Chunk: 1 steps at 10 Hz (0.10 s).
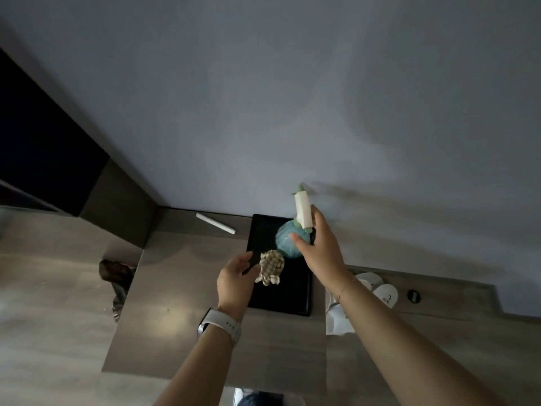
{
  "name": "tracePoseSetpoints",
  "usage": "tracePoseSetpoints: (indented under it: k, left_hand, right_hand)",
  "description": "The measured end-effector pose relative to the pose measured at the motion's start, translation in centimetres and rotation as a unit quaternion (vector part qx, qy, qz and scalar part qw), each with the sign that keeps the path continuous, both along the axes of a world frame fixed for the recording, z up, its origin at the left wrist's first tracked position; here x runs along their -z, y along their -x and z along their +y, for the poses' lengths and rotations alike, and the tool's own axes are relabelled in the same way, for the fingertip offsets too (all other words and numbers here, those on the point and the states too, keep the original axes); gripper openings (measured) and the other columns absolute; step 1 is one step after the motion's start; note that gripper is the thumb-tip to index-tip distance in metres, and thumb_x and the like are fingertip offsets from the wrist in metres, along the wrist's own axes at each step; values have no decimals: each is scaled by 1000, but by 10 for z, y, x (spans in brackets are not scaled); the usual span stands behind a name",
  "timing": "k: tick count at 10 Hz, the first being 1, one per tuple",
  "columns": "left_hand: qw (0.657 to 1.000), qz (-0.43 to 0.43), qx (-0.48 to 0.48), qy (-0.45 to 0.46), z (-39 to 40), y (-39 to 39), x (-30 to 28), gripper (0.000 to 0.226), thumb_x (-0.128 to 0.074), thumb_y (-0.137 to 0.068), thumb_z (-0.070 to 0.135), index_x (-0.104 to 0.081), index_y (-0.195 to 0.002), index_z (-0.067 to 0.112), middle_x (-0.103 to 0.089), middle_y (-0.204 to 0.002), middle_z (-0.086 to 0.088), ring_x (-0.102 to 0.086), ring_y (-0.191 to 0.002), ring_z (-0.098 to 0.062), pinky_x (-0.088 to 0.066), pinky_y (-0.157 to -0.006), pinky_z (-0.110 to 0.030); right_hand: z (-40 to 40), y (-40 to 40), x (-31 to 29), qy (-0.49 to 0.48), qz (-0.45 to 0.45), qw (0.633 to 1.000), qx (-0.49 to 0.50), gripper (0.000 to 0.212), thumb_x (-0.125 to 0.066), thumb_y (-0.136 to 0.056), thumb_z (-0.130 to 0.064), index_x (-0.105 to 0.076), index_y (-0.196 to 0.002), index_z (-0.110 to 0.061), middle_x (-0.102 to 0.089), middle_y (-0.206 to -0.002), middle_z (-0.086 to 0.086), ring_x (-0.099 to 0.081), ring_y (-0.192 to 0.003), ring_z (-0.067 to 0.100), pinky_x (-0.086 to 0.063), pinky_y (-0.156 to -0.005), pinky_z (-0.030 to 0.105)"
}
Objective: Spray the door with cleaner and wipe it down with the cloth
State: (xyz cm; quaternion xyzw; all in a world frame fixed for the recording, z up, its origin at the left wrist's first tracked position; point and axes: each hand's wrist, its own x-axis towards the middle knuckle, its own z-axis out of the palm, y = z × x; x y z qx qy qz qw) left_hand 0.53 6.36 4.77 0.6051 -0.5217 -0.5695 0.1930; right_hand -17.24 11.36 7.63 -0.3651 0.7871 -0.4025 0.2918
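The right hand [317, 253] is gripping a spray bottle [291, 240] with a round teal body and a white trigger head. Its thumb is lying across the teal body and its fingers [317, 218] are wrapping the neck just below the head, so the bottle is sitting clamped in the hand, tilted, with the nozzle pointing up and away toward the pale wall [263, 98] at the far side. The bottle is hanging over the far end of a black tray [292, 300] that is lying on the table [181, 288].

The left hand [235, 278] is reaching in from the near side, just left of a crumpled checked cloth [270, 266]. Its fingers are lying relaxed and slightly apart, the tips touching or almost touching the cloth's left edge; whether they are pinching it cannot be told. The cloth is resting on the tray, right beside the bottle's body. A white watch [221, 326] is sitting on the left wrist.

A thin white stick [215, 223] is lying on the table to the left of the tray's far corner. White cups [377, 288] are showing to the right of the right forearm.
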Motion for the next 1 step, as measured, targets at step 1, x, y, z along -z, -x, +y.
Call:
tracePoseSetpoints:
  k: [1]
  left_hand:
    - [1000, 21, -7, 12, 14, -20, -42, 35, -73, -84, 11, -66, -118, 17, -66, -114, -5, -61, -110, -18, -48, -98, -33]
  right_hand:
    - [30, -25, -32, 32, -17, 999, 34, 58, -61, -95, -31, -39, -148, -18, -49, -143, 0, -49, -130, 13, -46, -106, 42]
